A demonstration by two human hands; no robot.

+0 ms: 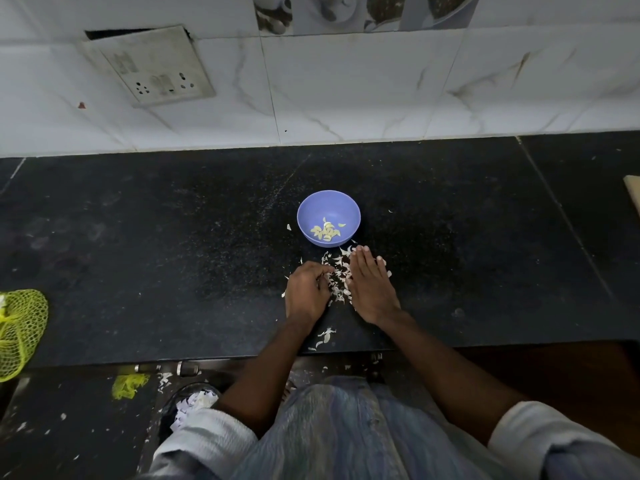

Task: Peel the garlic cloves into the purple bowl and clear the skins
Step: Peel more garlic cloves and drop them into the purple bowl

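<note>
Near counter edge, both hands [370, 289] flank skins [337, 277] below bowl [313, 209].

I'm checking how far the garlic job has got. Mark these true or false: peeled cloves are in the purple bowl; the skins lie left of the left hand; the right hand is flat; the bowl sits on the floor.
1. Peeled cloves lie in the purple bowl: true.
2. The skins lie left of the left hand: false, most lie between it and the right hand.
3. The right hand is flat, fingers straight: true.
4. The bowl sits on the floor: false, it stands on the black counter.
</note>
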